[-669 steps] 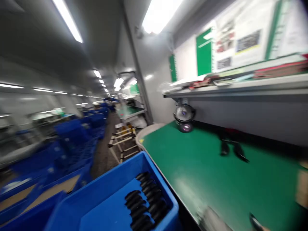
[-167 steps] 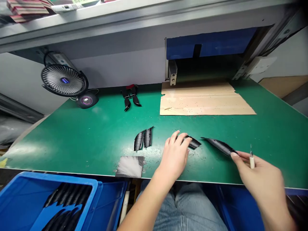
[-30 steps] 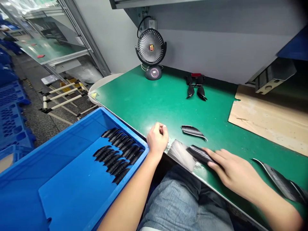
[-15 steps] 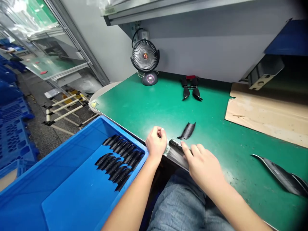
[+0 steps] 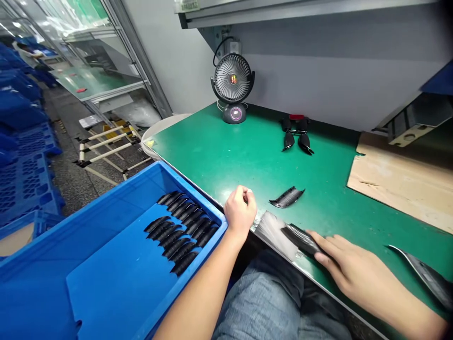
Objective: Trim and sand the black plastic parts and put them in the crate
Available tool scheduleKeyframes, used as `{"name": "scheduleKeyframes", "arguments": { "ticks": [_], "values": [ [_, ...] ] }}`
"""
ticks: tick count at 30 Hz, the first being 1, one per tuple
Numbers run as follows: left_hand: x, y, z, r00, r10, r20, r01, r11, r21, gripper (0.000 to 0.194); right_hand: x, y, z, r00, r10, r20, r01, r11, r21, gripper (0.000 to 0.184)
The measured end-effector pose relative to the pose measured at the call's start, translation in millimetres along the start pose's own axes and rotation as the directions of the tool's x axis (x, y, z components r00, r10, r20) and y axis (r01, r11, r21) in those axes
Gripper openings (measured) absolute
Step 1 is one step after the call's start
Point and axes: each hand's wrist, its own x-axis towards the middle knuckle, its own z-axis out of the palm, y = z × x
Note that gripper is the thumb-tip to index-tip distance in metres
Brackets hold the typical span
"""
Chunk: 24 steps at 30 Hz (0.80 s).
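Observation:
My right hand (image 5: 348, 264) grips a curved black plastic piece (image 5: 302, 238) by its near end. The far end of that piece lies over a grey abrasive-looking sheet (image 5: 274, 231) at the table's front edge. Just left of the sheet, my left hand (image 5: 241, 210) rests closed as a loose fist; whatever it may hold is hidden. Beyond the sheet lies another curved black piece (image 5: 287, 197), touched by neither hand. A longer black curved part (image 5: 424, 271) sits at the right, partly out of view.
A blue bin (image 5: 116, 189) with rows of black pieces (image 5: 184, 226) stands to the left. On the green table (image 5: 208, 151) are a fan (image 5: 233, 80), several black parts (image 5: 297, 134) and cardboard (image 5: 396, 174). A shelf (image 5: 283, 16) hangs above. Far left, another person (image 5: 30, 56) is visible.
My right hand has drawn the black piece right and toward me, uncovering more of the grey sheet. My left hand stays closed beside it. The view has shifted slightly.

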Motion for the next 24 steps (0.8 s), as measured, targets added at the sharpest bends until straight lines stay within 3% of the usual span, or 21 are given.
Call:
{"name": "scheduleKeyframes", "arguments": {
  "ticks": [4, 15, 19, 24],
  "values": [
    [0, 1, -0.3, 1.000, -0.012, -0.001, 0.012, 1.000, 0.010, 0.013, 10, 9, -4, 0.997, -0.024, 0.077, 0.020, 0.998, 0.052, 0.042],
    [1, 3, -2.1, 1.000, -0.005, 0.026, 0.005, 1.000, 0.021, 0.013, 15, 12, -7, 0.998, -0.025, 0.060, 0.021, 0.997, 0.070, 0.041],
    [1, 1, 0.0, 0.999, -0.018, 0.032, 0.017, 1.000, 0.025, 0.013, 12, 10, -6, 0.999, 0.013, 0.030, -0.013, 1.000, -0.017, 0.040],
    [1, 2, 0.5, 0.999, -0.021, 0.042, 0.019, 0.999, 0.029, 0.011, -3, -13, -10, 0.999, -0.001, -0.040, -0.005, 0.990, -0.144, 0.044]
  ]
}}
